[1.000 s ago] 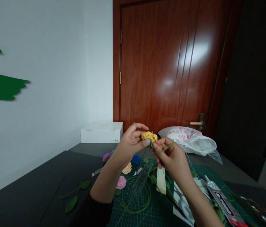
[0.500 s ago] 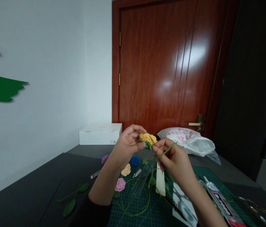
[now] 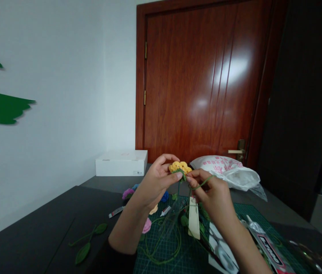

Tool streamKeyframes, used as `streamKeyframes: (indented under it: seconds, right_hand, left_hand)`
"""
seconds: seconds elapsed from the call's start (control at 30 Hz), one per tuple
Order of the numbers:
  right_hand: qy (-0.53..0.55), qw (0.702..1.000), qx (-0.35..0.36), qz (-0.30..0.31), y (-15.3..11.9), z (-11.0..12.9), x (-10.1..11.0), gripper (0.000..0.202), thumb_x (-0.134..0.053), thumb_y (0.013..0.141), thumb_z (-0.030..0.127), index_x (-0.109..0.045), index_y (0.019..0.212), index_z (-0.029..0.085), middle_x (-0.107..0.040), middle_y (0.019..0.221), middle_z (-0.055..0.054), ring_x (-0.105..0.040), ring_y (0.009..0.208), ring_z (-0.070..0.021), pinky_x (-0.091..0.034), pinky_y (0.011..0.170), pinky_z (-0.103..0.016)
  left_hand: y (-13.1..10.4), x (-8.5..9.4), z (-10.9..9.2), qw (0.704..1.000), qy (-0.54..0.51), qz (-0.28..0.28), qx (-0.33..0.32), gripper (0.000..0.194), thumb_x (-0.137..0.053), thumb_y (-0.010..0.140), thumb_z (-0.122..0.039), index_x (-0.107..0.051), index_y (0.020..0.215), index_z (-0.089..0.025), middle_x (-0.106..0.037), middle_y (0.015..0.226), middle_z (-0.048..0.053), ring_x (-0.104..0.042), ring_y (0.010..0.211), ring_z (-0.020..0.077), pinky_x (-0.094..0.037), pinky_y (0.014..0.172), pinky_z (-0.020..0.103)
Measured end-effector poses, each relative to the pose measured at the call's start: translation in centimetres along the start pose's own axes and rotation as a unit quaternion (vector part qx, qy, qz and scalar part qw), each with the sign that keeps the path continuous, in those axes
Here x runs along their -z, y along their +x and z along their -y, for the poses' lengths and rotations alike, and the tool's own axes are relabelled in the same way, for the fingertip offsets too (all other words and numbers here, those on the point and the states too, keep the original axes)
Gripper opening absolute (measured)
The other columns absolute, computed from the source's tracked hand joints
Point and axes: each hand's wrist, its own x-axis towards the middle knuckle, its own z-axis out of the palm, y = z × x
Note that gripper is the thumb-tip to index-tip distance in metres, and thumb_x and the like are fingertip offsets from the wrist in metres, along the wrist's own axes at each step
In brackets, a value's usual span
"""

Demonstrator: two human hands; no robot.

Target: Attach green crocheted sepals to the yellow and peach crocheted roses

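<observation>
A yellow crocheted flower (image 3: 180,166) with a green base is held up above the table. My left hand (image 3: 161,179) grips it from the left, thumb pressed on the green base and fingers behind the petals. At the flower's right edge my right hand (image 3: 208,186) is closed in a pinch, with green yarn (image 3: 203,183) passing over its fingers. Whether a needle sits in that pinch is too small to tell. A thin green stem hangs below the flower.
A green cutting mat (image 3: 161,262) bears loops of green yarn, a cream card (image 3: 194,222), scissors (image 3: 225,257) and a glue tube (image 3: 269,247). Crocheted roses, one pink (image 3: 147,225), lie behind my left arm. Green leaves (image 3: 83,253), a white box (image 3: 120,167) and a plastic bag (image 3: 223,169) stand around.
The flower has tilted so more of its petals' underside shows. My left thumb has moved right across the green base. My right hand stays close to the flower's edge.
</observation>
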Motion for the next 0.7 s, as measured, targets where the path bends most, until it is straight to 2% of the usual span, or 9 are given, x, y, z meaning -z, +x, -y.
streamKeyframes:
  seconds: [0.07, 0.13, 0.23, 0.3, 0.47, 0.6, 0.7]
  right_hand:
    - [0.016, 0.999, -0.017, 0.021, 0.0, -0.1, 0.1, 0.015, -0.056, 0.093, 0.03, -0.068, 0.094, 0.021, -0.066, 0.067, 0.001, -0.057, 0.049, -0.0126, -0.041, 0.05, -0.024]
    - [0.053, 0.995, -0.042, 0.068, 0.1, -0.3, 0.2, 0.021, -0.053, 0.094, 0.033, -0.068, 0.097, 0.019, -0.061, 0.059, 0.003, -0.053, 0.043, -0.0111, -0.04, 0.046, -0.023]
    - [0.136, 0.974, -0.087, 0.161, 0.2, -0.7, 0.9, 0.028, -0.051, 0.095, 0.039, -0.065, 0.105, 0.017, -0.055, 0.052, 0.006, -0.049, 0.037, -0.0097, -0.038, 0.04, -0.021]
    - [0.17, 0.963, -0.106, 0.18, 0.3, -0.8, 1.6, 0.03, -0.054, 0.093, 0.041, -0.061, 0.108, 0.017, -0.054, 0.052, 0.007, -0.047, 0.035, -0.009, -0.035, 0.037, -0.019]
    - [0.183, 0.978, -0.087, 0.052, 0.4, 0.6, 3.0, 0.025, -0.058, 0.091, 0.043, -0.052, 0.081, 0.021, -0.051, 0.052, 0.007, -0.044, 0.038, -0.008, -0.033, 0.039, -0.019]
    - [0.119, 0.992, -0.025, -0.015, 0.0, 1.7, 1.7, 0.021, -0.062, 0.088, 0.038, -0.059, 0.076, 0.021, -0.057, 0.066, 0.001, -0.054, 0.057, -0.0133, -0.04, 0.05, -0.024]
    - [0.1, 0.992, -0.031, -0.064, -0.3, 1.5, 0.1, 0.018, -0.062, 0.088, 0.036, -0.062, 0.081, 0.02, -0.06, 0.071, -0.002, -0.056, 0.064, -0.0162, -0.041, 0.053, -0.025]
  left_hand:
    - [0.1, 0.0, 0.3, 1.0, -0.027, -0.014, 0.005, 0.038, -0.077, 0.071, -0.009, -0.054, 0.1, -0.018, -0.066, 0.094, 0.004, -0.064, 0.083, 0.0141, -0.047, 0.075, 0.026]
    - [0.2, 0.0, 0.4, 0.998, -0.06, -0.032, 0.002, 0.037, -0.077, 0.071, -0.01, -0.053, 0.098, -0.018, -0.065, 0.094, 0.003, -0.064, 0.086, 0.0151, -0.048, 0.078, 0.027]
    - [0.4, 0.2, 0.2, 0.994, -0.095, -0.051, -0.017, 0.038, -0.077, 0.071, -0.01, -0.052, 0.099, -0.018, -0.064, 0.096, 0.003, -0.065, 0.09, 0.0167, -0.049, 0.084, 0.031]
    - [0.4, 0.3, -0.1, 0.993, -0.096, -0.062, -0.031, 0.039, -0.076, 0.071, -0.009, -0.052, 0.1, -0.019, -0.063, 0.097, 0.003, -0.065, 0.091, 0.0166, -0.049, 0.086, 0.032]
    - [0.0, 0.1, -0.7, 0.992, -0.037, -0.091, -0.081, 0.039, -0.079, 0.069, -0.008, -0.052, 0.095, -0.018, -0.063, 0.093, 0.001, -0.064, 0.09, 0.0148, -0.048, 0.084, 0.028]
    - [-0.1, -0.5, -0.4, 0.991, -0.007, -0.08, -0.102, 0.036, -0.078, 0.071, -0.011, -0.052, 0.095, -0.018, -0.066, 0.094, 0.002, -0.064, 0.089, 0.0153, -0.048, 0.082, 0.028]
    - [-0.2, -1.0, -0.1, 0.994, -0.016, -0.077, -0.082, 0.035, -0.078, 0.07, -0.011, -0.052, 0.093, -0.018, -0.067, 0.094, 0.002, -0.064, 0.086, 0.015, -0.048, 0.081, 0.028]
